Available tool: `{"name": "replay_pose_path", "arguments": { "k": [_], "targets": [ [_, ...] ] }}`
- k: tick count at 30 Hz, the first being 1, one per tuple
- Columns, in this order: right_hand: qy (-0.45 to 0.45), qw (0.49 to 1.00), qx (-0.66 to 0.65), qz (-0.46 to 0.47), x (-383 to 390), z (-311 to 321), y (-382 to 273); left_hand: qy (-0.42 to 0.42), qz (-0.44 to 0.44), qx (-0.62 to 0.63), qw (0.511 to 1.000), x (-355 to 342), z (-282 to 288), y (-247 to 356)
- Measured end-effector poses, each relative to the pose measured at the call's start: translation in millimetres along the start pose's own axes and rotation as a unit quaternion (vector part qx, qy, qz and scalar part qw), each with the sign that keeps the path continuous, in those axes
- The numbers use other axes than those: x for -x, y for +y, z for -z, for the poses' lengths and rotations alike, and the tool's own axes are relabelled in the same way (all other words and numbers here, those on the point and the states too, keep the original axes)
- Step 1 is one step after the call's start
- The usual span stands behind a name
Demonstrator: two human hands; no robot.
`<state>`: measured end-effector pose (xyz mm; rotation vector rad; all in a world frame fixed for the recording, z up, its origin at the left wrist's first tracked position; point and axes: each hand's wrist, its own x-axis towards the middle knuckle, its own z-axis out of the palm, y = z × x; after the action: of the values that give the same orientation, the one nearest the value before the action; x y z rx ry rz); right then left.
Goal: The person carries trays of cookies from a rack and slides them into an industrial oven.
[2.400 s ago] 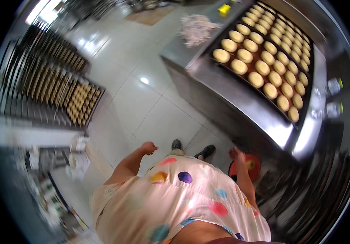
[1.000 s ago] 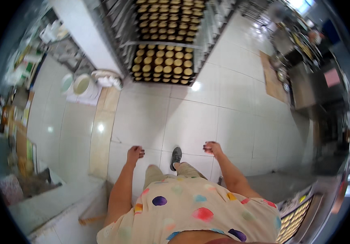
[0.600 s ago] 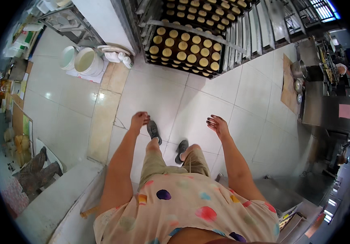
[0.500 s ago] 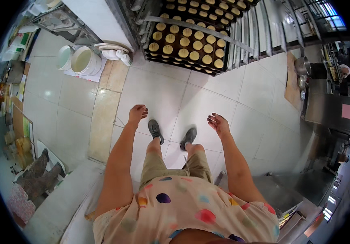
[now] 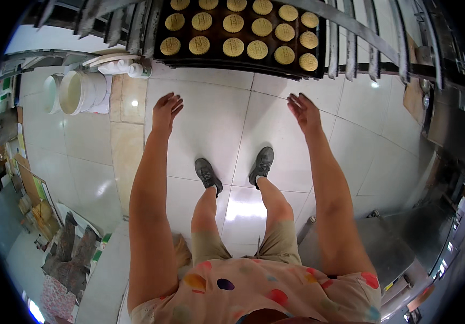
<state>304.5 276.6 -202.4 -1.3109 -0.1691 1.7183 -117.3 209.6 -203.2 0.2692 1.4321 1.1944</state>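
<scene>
A dark baking tray [image 5: 216, 38] of round, pale yellow stamped pastries sits in a metal rack [image 5: 373, 43] at the top of the view, with more tray edges stacked beneath it. My left hand [image 5: 167, 110] is raised below the tray's left end, fingers apart and slightly curved, holding nothing. My right hand [image 5: 304, 112] reaches up below the tray's right end, also empty with fingers spread. Neither hand is touching the tray or the rack.
White buckets [image 5: 80, 92] stand at left, near white bottles [image 5: 138, 70] on the floor. A pale tile strip [image 5: 126, 135] runs along the left. A steel counter [image 5: 373, 248] is at lower right, and a cardboard sheet [image 5: 412, 105] lies at far right.
I have turned from the counter of pastries and walked toward the rack, whose tray is now much nearer. Both hands have risen and moved forward toward it.
</scene>
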Motion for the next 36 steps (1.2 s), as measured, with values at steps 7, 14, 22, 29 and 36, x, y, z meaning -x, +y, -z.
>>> {"name": "replay_pose_path", "arguments": {
  "k": [7,14,22,29,36],
  "targets": [
    [-0.025,0.997,-0.068,0.015,-83.9,3.1,-11.0,-0.034,-0.02,0.124,0.991,-83.8,-54.0,8.7],
    [-0.015,0.992,-0.114,0.057,-124.0,-7.4,-9.1,-0.031,-0.058,0.196,0.978,-138.5,-65.4,5.8],
    [0.042,0.991,-0.125,0.009,-53.8,36.7,34.9,0.009,-0.04,0.211,0.977,-74.2,-26.5,-36.6],
    [-0.011,0.99,-0.139,-0.024,-6.0,110.8,9.8,-0.031,-0.019,0.204,0.978,-12.4,35.2,-26.0],
    [0.025,0.959,0.268,0.084,-74.8,66.7,-53.7,0.058,0.016,-0.153,0.986,-77.4,45.8,14.2]
  ]
}}
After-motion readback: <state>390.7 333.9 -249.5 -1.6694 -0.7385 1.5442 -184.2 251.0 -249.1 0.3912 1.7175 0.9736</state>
